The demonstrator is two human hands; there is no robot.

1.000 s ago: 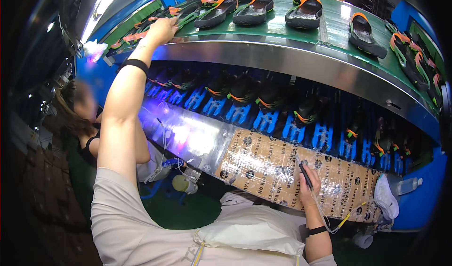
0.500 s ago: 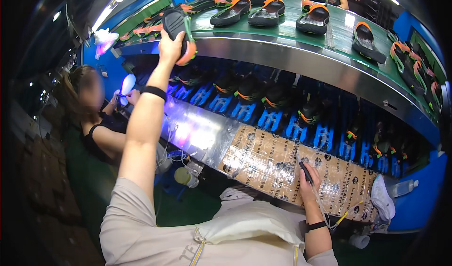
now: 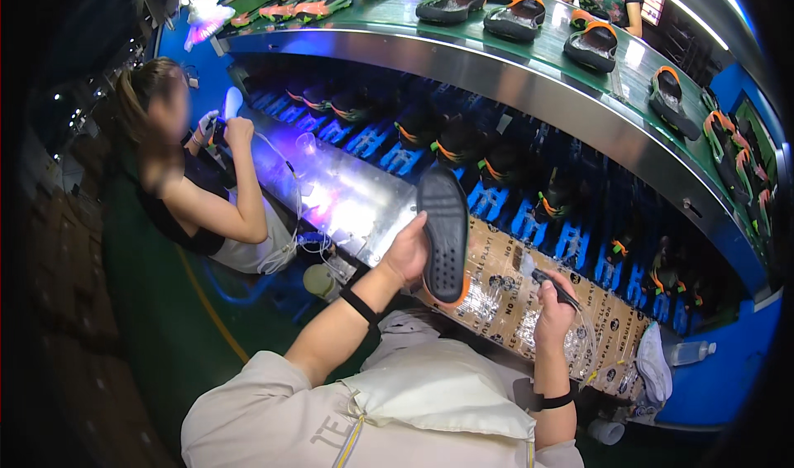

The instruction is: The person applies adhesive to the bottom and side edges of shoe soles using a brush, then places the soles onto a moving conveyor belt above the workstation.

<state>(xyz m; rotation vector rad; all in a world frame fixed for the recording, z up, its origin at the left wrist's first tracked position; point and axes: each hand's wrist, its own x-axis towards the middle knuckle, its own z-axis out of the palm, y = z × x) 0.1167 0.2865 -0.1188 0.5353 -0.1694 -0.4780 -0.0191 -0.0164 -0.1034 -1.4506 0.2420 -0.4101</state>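
My left hand (image 3: 407, 253) grips a black sandal (image 3: 444, 232) by its side, sole turned toward me, held upright above the cardboard-covered bench (image 3: 504, 278). An orange trim shows at the sandal's lower end. My right hand (image 3: 554, 307) is closed around a thin dark tool (image 3: 556, 288), a little to the right of the sandal and above the cardboard. A thin cord trails down from that hand.
A green conveyor (image 3: 579, 71) curves across the top with several black and orange sandals (image 3: 517, 17). A lower blue rack (image 3: 571, 236) holds more sandals. A seated co-worker (image 3: 198, 195) works at my left beside a shiny metal shelf (image 3: 339, 199). A bottle (image 3: 691, 352) lies at right.
My left arm came down from the conveyor, bringing the black sandal to the bench in front of me. My right hand stayed over the cardboard with its tool.
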